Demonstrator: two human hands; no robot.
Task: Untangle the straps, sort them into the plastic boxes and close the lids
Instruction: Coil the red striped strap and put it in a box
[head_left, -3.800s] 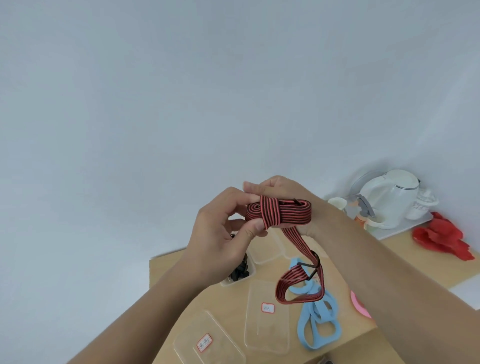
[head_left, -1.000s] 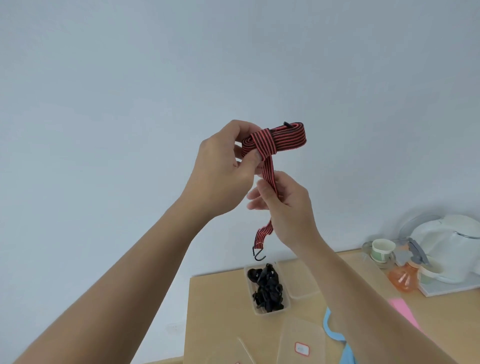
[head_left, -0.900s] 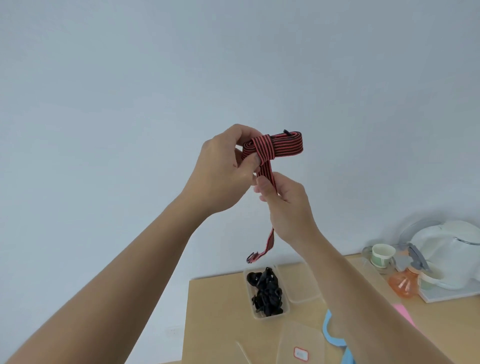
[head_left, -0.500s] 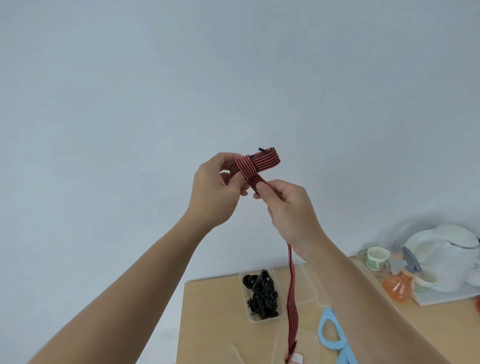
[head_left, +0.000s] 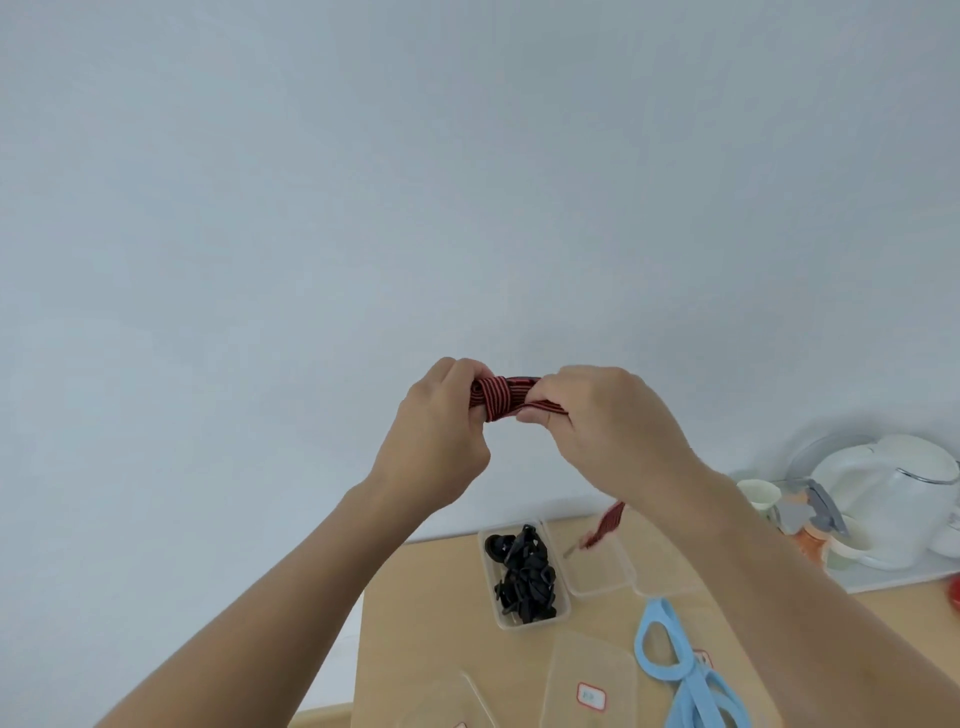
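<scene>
Holding the red-and-black striped strap (head_left: 501, 397) up as a tight coil, well above the table (head_left: 426, 623): pinching one end with the left hand (head_left: 441, 436), curling the right hand (head_left: 608, 431) round the other, likely winding it compact for boxing. Letting the loose tail (head_left: 605, 525) dangle toward the empty clear box (head_left: 597, 574), beside the box of black straps (head_left: 524, 623).

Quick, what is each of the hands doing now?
Left hand: closed, gripping the coiled red-black strap.
Right hand: closed, pinching the same strap's loose end.
</scene>
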